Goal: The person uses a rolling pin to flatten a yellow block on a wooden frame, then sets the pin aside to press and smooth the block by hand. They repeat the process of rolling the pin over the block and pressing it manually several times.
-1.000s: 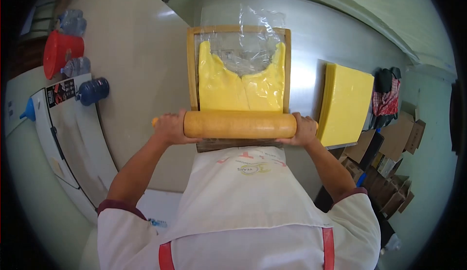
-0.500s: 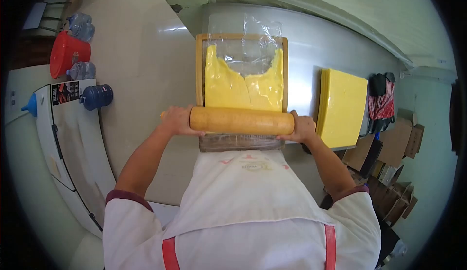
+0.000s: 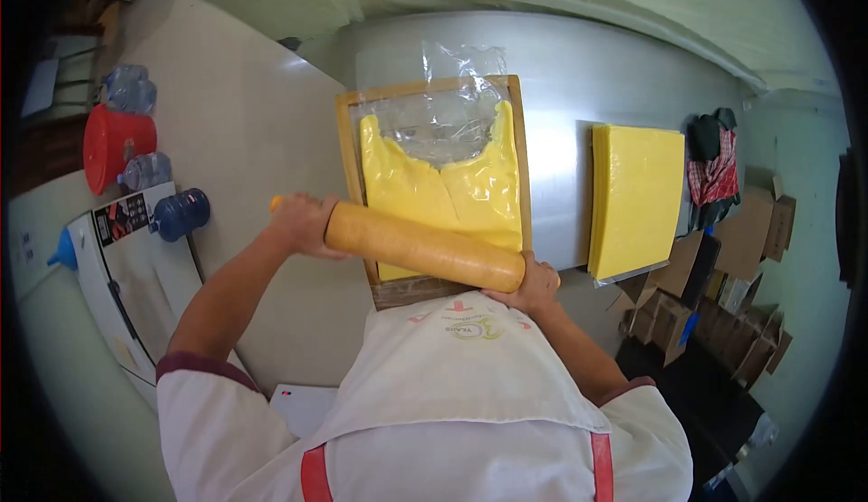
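Left hand (image 3: 303,225) was clenched on one end of the rolling pin (image 3: 425,246); right hand (image 3: 533,287) gripped the other end. The pin lay tilted across the wooden frame (image 3: 344,154) at 6 o'clock, hiding the yellow dough's (image 3: 443,190) near edge. Bare counter (image 3: 561,77) extended toward 12 o'clock; stacked yellow sheets (image 3: 636,197) lay at 3 o'clock.

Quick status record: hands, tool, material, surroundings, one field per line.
left hand: grips one handle of the rolling pin
right hand: grips the other handle
rolling pin: lies slanted across the near end of the wooden frame
yellow slab: inside the frame, under clear plastic, far edge uneven
beside: stack of yellow sheets on the steel table
floor: red bucket, water bottles
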Available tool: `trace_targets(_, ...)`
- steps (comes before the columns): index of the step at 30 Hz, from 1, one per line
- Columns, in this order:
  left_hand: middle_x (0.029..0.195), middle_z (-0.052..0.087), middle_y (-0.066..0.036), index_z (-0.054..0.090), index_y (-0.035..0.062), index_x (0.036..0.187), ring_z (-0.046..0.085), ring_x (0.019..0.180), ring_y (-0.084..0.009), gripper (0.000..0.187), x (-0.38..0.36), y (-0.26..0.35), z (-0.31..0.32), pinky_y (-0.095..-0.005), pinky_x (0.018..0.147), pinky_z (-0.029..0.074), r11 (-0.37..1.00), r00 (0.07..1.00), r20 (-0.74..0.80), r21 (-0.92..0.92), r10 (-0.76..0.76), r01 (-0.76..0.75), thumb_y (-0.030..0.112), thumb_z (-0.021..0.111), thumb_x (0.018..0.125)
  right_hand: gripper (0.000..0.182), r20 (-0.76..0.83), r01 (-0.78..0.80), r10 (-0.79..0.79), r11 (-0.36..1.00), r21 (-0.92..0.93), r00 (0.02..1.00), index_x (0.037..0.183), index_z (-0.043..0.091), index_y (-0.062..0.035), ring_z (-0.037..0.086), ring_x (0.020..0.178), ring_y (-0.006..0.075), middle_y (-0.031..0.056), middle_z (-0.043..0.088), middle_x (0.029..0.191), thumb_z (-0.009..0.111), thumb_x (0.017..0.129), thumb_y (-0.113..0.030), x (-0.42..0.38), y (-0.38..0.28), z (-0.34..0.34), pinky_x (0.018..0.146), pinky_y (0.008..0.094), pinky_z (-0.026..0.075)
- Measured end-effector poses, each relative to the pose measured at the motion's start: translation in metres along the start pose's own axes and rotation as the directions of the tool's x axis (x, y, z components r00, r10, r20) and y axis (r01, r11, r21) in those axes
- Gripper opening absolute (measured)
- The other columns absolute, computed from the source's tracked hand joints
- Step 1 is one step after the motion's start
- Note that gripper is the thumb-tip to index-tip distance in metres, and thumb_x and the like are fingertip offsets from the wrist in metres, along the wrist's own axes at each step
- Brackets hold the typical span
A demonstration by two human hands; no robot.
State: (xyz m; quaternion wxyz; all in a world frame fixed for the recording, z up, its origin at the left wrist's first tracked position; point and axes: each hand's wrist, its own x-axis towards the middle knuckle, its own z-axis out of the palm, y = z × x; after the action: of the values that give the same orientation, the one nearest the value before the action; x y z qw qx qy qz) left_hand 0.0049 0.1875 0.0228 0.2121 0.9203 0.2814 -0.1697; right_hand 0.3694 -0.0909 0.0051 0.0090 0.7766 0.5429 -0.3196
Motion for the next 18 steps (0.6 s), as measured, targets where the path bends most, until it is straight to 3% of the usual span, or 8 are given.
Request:
trace_targets(2,0.063,0.063,-0.013,0.060,0.0093,0.092,0.065,0.061,-0.0330,0.078,0.000,-0.003,0.011,-0.0438,0.062,0.051,0.996,1.000,-0.001,-0.093,-0.009,0.009,0.075,0.077,0.054,0.102,-0.014,0.030,-0.030,1.000,-0.006,0.999,0.113,0.053,0.0001,0.071,0.070,0.0323,0.0162,0.070,0.078,0.079,0.052,-0.077,-0.004,0.003,0.005,0.066,0.0419,0.055)
trace_targets(4,0.061,0.062,-0.011,0.060,0.0094,0.088,0.065,0.058,-0.0330,0.076,0.022,-0.017,0.014,-0.0435,0.062,0.051,0.999,0.999,0.023,-0.039,0.029,-0.028,0.075,0.077,0.054,0.102,-0.075,0.077,-0.077,0.997,-0.004,0.994,0.111,0.053,0.0008,0.070,0.069,0.0319,0.0157,0.070,0.077,0.078,0.052,-0.078,0.007,0.002,0.008,0.064,0.0422,0.055)
trace_targets(8,0.063,0.064,-0.010,0.061,0.0077,0.093,0.065,0.059,-0.0338,0.080,0.028,-0.016,0.006,-0.0429,0.064,0.053,0.992,0.983,0.180,-0.130,0.025,-0.001,0.076,0.076,0.054,0.103,0.117,-0.069,0.079,0.994,-0.090,0.990,0.112,0.053,0.0008,0.070,0.072,0.0336,0.0161,0.069,0.078,0.078,0.051,-0.079,-0.007,-0.006,-0.004,0.065,0.0430,0.055)
trace_targets(9,0.071,0.068,-0.011,0.061,0.0064,0.103,0.067,0.066,-0.0346,0.087,0.028,-0.020,0.009,-0.0420,0.069,0.053,0.995,0.967,0.249,-0.099,0.047,-0.023,0.077,0.075,0.054,0.104,0.142,-0.091,0.100,0.993,-0.069,0.985,0.113,0.053,0.0006,0.070,0.072,0.0342,0.0162,0.070,0.079,0.077,0.052,-0.079,-0.007,-0.007,-0.004,0.066,0.0432,0.055)
trace_targets(12,0.079,0.070,-0.013,0.060,0.0067,0.112,0.068,0.074,-0.0354,0.093,0.016,-0.012,0.005,-0.0423,0.074,0.052,1.000,0.984,0.176,0.023,0.015,-0.019,0.078,0.074,0.055,0.105,0.038,-0.004,0.006,0.999,-0.044,0.999,0.118,0.053,-0.0009,0.070,0.076,0.0366,0.0157,0.070,0.083,0.075,0.054,-0.080,0.005,-0.001,-0.009,0.073,0.0437,0.055)
trace_targets(15,0.083,0.070,-0.014,0.059,0.0079,0.113,0.068,0.078,-0.0359,0.093,-0.004,0.014,-0.004,-0.0432,0.078,0.051,0.994,0.975,0.210,-0.058,-0.075,0.089,0.080,0.074,0.055,0.104,0.109,-0.008,0.009,1.000,-0.008,0.994,0.118,0.053,-0.0027,0.071,0.080,0.0359,0.0145,0.070,0.083,0.075,0.053,-0.080,0.004,0.001,-0.017,0.076,0.0451,0.055)
trace_targets(18,0.078,0.069,-0.014,0.060,0.0088,0.113,0.067,0.074,-0.0355,0.093,-0.036,0.055,0.026,-0.0443,0.076,0.052,0.978,0.980,0.071,-0.081,-0.188,0.193,0.080,0.073,0.055,0.101,0.165,0.128,-0.107,0.984,-0.125,0.980,0.115,0.055,-0.0039,0.070,0.080,0.0347,0.0141,0.069,0.080,0.076,0.051,-0.080,0.012,0.026,-0.055,0.077,0.0449,0.054)
